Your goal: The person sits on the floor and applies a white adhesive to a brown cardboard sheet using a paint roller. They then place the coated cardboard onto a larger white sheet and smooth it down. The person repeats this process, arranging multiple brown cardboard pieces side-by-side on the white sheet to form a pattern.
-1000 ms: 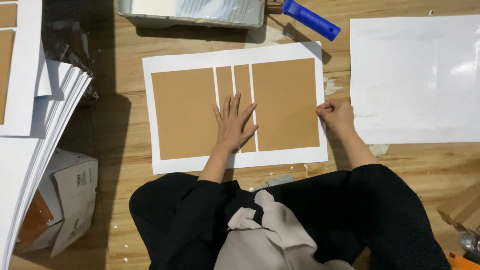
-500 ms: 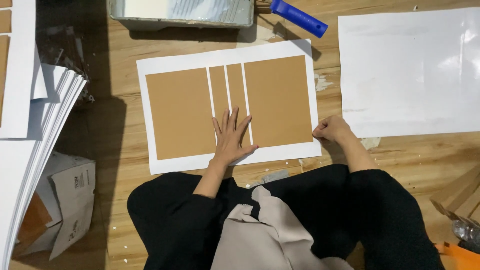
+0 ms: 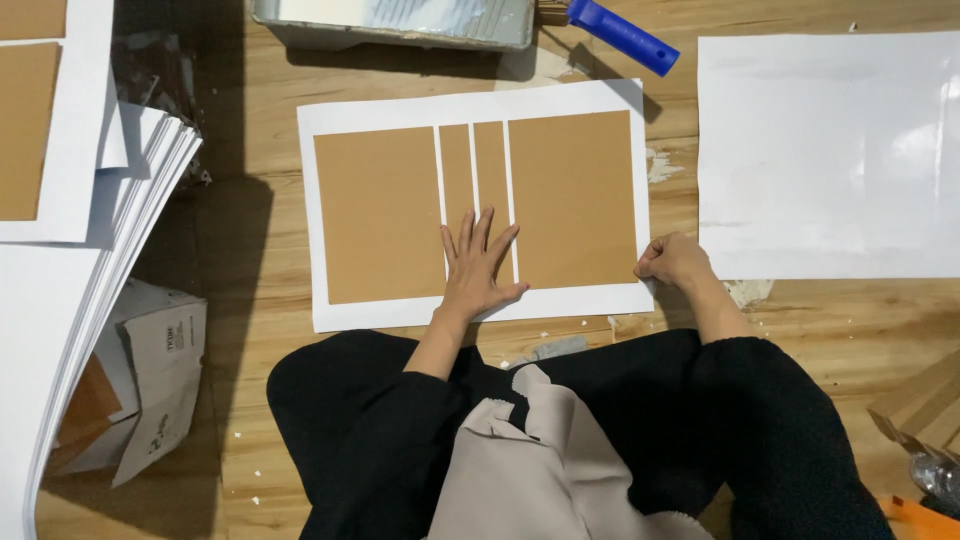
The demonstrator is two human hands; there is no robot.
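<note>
A white sheet [image 3: 480, 105] lies on the wooden floor in front of me. Two wide brown card panels [image 3: 378, 215] [image 3: 572, 200] and two narrow brown strips [image 3: 456, 170] [image 3: 492, 165] sit on it side by side. My left hand [image 3: 480, 265] lies flat with fingers spread over the lower ends of the strips, pressing down. My right hand [image 3: 675, 262] is curled into a fist against the sheet's right edge near the lower corner. Whether it pinches the paper is unclear.
A second, bare white sheet [image 3: 830, 150] lies to the right. At the top stand a metal tray [image 3: 400, 20] and a blue-handled roller [image 3: 622, 35]. A stack of white sheets [image 3: 60, 330] and a crumpled cardboard box [image 3: 150, 380] fill the left.
My right fist has slid down the sheet's right edge toward the lower corner. The left hand stays flat on the strips.
</note>
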